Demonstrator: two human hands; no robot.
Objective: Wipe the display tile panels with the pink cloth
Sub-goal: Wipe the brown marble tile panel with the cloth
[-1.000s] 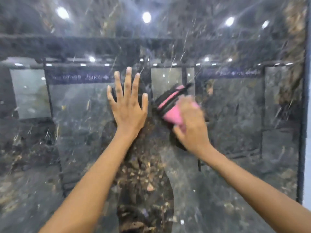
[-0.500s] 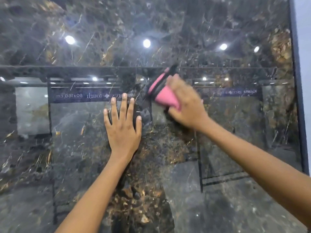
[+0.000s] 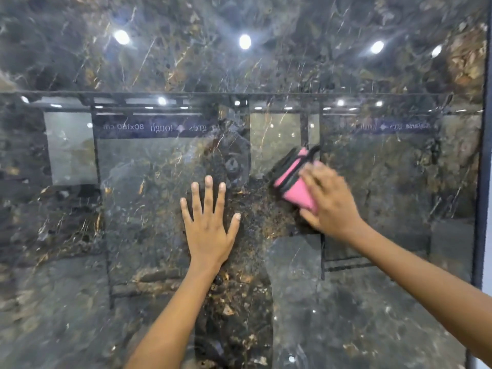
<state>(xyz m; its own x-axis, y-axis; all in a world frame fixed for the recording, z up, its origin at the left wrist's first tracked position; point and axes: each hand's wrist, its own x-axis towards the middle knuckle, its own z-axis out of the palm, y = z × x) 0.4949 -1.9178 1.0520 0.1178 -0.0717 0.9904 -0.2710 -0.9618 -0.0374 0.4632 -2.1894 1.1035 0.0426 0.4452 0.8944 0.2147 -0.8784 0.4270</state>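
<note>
From the head camera, a glossy dark marble-patterned display tile panel (image 3: 133,302) with brown and gold veining fills nearly the whole view, standing upright in front of the person. The left hand (image 3: 209,230) lies flat against it, fingers straight and spread, gripping nothing. To its right and slightly higher, the right hand (image 3: 328,198) presses a folded pink cloth with dark edging (image 3: 294,182) against the panel; its fingers curl over the cloth, though motion blur smears them and hides exactly how they grip. Only the upper-left part of the cloth shows, the rest being covered by the hand. The polished surface mirrors round ceiling lights (image 3: 244,41) and a reversed, partly unreadable showroom sign strip (image 3: 149,127). A dark vertical frame edge (image 3: 483,155) runs along the right side, and both forearms are cut off at the picture's border
</note>
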